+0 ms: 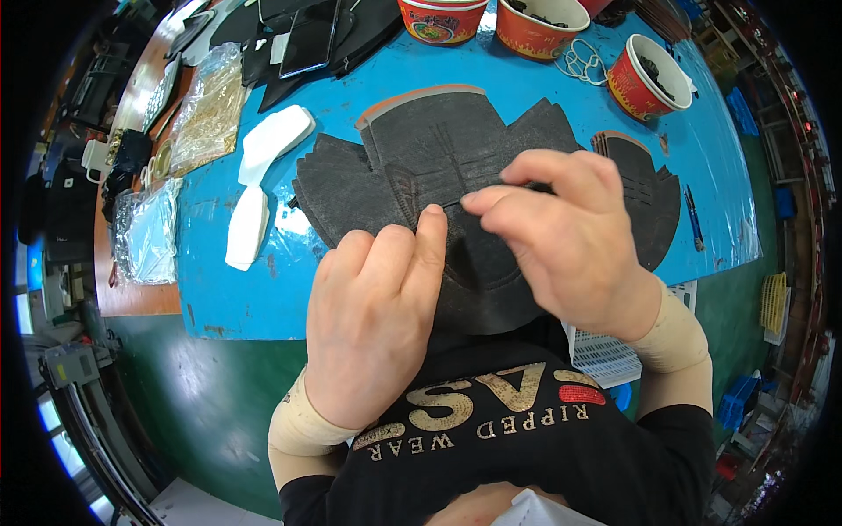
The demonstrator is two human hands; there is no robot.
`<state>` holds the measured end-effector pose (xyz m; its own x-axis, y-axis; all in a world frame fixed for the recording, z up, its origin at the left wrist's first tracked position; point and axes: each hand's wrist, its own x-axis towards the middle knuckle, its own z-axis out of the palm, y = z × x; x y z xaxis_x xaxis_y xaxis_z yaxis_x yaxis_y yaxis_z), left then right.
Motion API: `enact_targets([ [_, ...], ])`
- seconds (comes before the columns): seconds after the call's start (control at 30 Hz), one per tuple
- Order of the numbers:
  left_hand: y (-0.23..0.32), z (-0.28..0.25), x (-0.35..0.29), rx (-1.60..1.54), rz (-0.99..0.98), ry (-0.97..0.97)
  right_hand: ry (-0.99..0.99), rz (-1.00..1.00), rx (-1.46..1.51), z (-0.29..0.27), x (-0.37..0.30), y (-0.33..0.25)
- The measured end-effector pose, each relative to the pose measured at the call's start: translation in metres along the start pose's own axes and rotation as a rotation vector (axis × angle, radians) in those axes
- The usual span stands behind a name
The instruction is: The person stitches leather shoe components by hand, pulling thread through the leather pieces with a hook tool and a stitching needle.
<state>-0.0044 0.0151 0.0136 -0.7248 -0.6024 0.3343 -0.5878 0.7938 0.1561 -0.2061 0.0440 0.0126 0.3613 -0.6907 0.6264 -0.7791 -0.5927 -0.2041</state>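
A dark grey leather-like cut piece [351, 188] with stitched lines and slits lies on top of a fanned stack of similar pieces in front of me. My left hand [373, 302] rests on its near left part, index finger stretched out and its tip on the leather by the slits. My right hand [570, 228] hovers over the right part, thumb and index finger pinched together close to that fingertip. What the pinch holds is too small to make out. To the right, partly behind my right hand, sits a second stack of dark pieces [653, 197] with orange edges.
The blue-covered table [263, 307] carries white shaped pieces [263, 149], plastic bags [206, 105] and a phone [311, 37] at the left and back. Red paper tubs [645, 83] with dark scraps stand at the back. A pen-like tool [694, 219] lies at the right.
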Motion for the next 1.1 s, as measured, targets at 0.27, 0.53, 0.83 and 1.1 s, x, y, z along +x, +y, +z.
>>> enact_targets([
  [0.27, 0.003, -0.001, 0.003, 0.023, -0.018, -0.017, 0.014, -0.060, -0.179, 0.011, 0.001, -0.017],
  [0.53, -0.004, 0.008, 0.000, -0.009, 0.046, 0.166, 0.252, 0.068, 0.023, 0.023, -0.011, -0.004],
  [0.83, 0.002, -0.005, 0.005, -0.016, 0.011, 0.027, 0.286, 0.266, 0.163, 0.002, -0.045, -0.001],
  [1.1, 0.002, -0.002, 0.010, 0.129, 0.093, 0.051, 0.283, 0.334, 0.160, 0.002, -0.057, -0.006],
])
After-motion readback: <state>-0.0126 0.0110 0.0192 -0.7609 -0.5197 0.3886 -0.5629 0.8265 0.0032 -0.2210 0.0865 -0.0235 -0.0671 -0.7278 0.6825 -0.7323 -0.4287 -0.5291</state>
